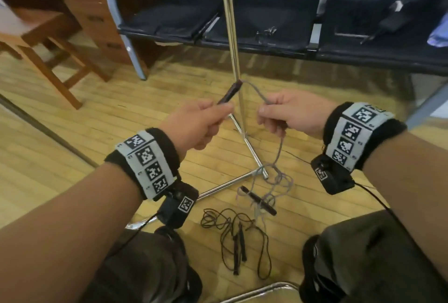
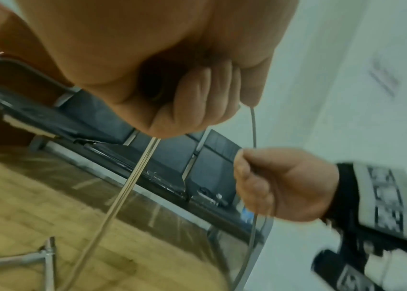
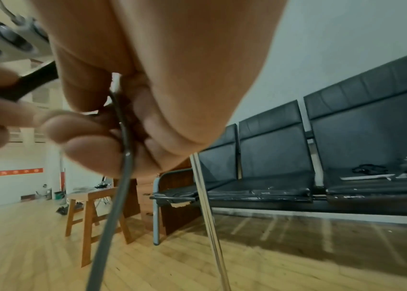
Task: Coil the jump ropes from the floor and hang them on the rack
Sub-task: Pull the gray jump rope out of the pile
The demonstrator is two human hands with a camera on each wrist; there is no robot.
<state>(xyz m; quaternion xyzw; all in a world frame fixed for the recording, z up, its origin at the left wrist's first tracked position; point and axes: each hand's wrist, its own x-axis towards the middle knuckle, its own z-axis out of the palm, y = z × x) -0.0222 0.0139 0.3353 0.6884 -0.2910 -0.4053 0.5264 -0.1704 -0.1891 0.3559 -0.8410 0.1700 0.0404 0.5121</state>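
My left hand [image 1: 206, 121] grips a dark handle [image 1: 229, 93] of a grey jump rope; its tip sticks up past my fingers. From that tip the grey cord [image 1: 257, 91] arcs into my right hand [image 1: 281, 116], which pinches it, then hangs down to a tangle [image 1: 274, 181] on the floor beside the rope's second handle [image 1: 260, 202]. A black jump rope [image 1: 232, 235] lies loose on the floor between my knees. The rack's chrome pole [image 1: 230, 24] rises just behind my hands. The right wrist view shows the cord [image 3: 120, 177] running out of my curled fingers [image 3: 92, 133].
The rack's chrome feet [image 1: 230, 182] spread over the wooden floor under my hands. A row of black seats [image 1: 278, 19] stands behind the pole. A wooden stool [image 1: 48, 43] and a cabinet [image 1: 89, 7] are at the left. A metal chair edge [image 1: 266, 290] sits at the bottom.
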